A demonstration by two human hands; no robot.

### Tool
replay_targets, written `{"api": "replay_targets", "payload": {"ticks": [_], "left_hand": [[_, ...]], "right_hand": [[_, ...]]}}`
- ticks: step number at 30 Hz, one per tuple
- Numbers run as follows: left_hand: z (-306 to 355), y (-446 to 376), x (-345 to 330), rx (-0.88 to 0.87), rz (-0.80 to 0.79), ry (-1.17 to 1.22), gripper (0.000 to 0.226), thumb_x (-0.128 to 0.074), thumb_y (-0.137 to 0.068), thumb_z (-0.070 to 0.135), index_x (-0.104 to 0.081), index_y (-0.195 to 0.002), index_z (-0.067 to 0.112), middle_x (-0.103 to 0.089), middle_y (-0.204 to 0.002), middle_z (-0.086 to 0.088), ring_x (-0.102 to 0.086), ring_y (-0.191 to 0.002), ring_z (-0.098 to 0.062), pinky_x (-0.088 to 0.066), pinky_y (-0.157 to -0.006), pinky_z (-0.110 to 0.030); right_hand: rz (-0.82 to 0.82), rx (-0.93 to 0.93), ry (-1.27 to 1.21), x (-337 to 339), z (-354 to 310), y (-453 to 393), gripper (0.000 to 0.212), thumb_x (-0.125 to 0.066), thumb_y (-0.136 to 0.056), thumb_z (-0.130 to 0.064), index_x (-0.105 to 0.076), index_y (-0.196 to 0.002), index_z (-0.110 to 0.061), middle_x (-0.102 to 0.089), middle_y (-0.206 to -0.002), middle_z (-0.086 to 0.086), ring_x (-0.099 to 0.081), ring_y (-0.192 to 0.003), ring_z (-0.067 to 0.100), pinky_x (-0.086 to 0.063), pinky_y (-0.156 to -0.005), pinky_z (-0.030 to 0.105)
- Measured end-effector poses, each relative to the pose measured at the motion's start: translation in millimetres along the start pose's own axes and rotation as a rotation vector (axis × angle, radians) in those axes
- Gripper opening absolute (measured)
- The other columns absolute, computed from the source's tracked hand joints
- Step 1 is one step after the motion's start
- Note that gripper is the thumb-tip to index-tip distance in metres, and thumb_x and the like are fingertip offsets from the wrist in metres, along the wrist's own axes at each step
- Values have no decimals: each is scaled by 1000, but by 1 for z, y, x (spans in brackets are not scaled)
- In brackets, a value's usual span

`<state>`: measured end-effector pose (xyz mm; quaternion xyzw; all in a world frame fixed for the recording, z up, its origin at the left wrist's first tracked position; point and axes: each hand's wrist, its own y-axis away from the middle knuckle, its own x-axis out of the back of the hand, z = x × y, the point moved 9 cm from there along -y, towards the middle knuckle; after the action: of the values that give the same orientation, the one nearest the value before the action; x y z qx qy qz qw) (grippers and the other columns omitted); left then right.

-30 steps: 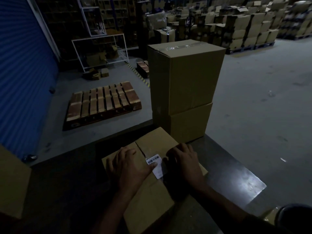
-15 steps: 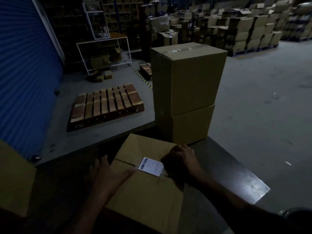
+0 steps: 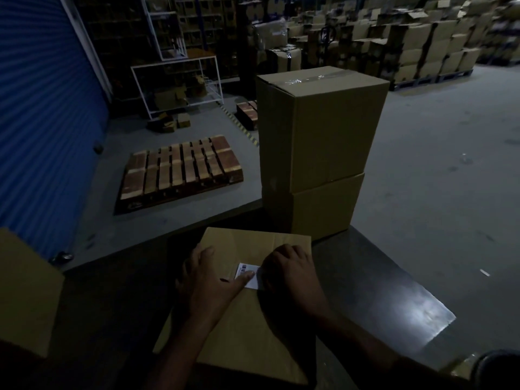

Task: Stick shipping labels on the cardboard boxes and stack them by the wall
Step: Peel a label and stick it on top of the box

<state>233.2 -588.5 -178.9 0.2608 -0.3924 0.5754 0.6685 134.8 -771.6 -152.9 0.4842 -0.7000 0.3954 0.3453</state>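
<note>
Pressing label (image 3: 248, 274) flat onto box (image 3: 253, 327): left hand (image 3: 208, 280) thumb on it, right hand (image 3: 292, 274) fingers curled at edge, grasp unclear. Risk: wrinkle from uneven pressure.

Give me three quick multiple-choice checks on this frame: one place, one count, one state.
1. Where is the label?
A. on the near box's top
B. on the pallet
C. on the floor

2. How many boxes are in the stack behind it?
A. one
B. two
C. four

3. What is the left hand doing?
A. hanging idle
B. lifting the stack
C. pressing the label

Key: 1 A, it lies on the near box. 2 B, one sits on another. 3 C, its thumb lies on the label; the right hand rests at the label's other edge.
</note>
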Motion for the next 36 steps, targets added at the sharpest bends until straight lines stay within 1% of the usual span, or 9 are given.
{"api": "replay_targets", "payload": {"ticks": [3, 7, 13, 16, 20, 23, 26, 32, 36], "left_hand": [[-2, 0, 1, -31, 44, 3, 116, -51, -54, 106, -43, -142, 31, -28, -159, 8, -36, -143, -26, -38, -112, -61], [-1, 0, 3, -39, 75, -17, 118, -47, -52, 108, -47, -140, 29, -31, -157, 7, -38, -142, -27, -38, -112, -61], [1, 1, 6, -61, 88, -24, 109, -52, -55, 101, -50, -137, 30, -34, -155, 5, -40, -140, -28, -36, -113, -60], [0, 1, 4, -51, 71, 2, 108, -55, -55, 102, -47, -137, 31, -30, -157, 7, -38, -141, -27, -35, -113, -62], [1, 1, 3, -63, 85, -1, 100, -65, -60, 94, -48, -136, 31, -31, -157, 6, -39, -142, -27, -34, -114, -61], [1, 1, 5, -69, 81, -5, 102, -58, -57, 96, -49, -136, 32, -31, -158, 6, -39, -142, -27, -34, -114, -60], [3, 2, 7, -70, 80, -37, 105, -50, -56, 99, -49, -137, 32, -32, -158, 5, -38, -141, -27, -35, -113, -58], [0, 0, 4, -76, 83, -3, 110, -52, -53, 102, -52, -135, 29, -34, -156, 4, -39, -141, -28, -41, -108, -59], [0, 0, 4, -73, 79, -4, 107, -55, -55, 99, -51, -136, 30, -32, -158, 5, -37, -142, -27, -38, -111, -59]], "right_hand": [[-48, 16, 12, -2, -4, -2, 56, -34, -81, -68, -57, -124, -40, -46, -137, -8, -34, -130, 18, -26, -109, 38], [-30, 29, 0, 1, -10, -6, 38, -59, -89, -53, -60, -124, -36, -45, -138, -5, -33, -131, 19, -21, -102, 33], [-82, 8, 30, -2, -12, -11, 39, -63, -88, -52, -59, -125, -40, -42, -143, -6, -29, -135, 21, -18, -108, 38], [-57, 1, 6, -3, -14, -12, 33, -63, -89, -52, -63, -119, -37, -45, -139, -6, -32, -133, 20, -19, -108, 39], [-47, -12, 6, -6, -14, -15, 35, -56, -91, -55, -61, -123, -42, -45, -139, -8, -33, -132, 19, -20, -108, 40], [-65, -15, 10, -10, -14, -19, 30, -56, -92, -53, -62, -118, -41, -46, -138, -7, -33, -133, 21, -21, -109, 42], [-72, -14, 6, -12, -15, -20, 33, -54, -93, -55, -60, -123, -43, -44, -139, -6, -32, -131, 22, -18, -110, 42], [-53, -9, -13, -14, -11, -20, 36, -54, -90, -58, -62, -121, -43, -47, -135, -7, -34, -129, 21, -22, -106, 40], [-83, -8, -24, -14, -7, -21, 32, -56, -90, -54, -64, -117, -39, -47, -136, -5, -33, -130, 20, -24, -107, 39]]}}
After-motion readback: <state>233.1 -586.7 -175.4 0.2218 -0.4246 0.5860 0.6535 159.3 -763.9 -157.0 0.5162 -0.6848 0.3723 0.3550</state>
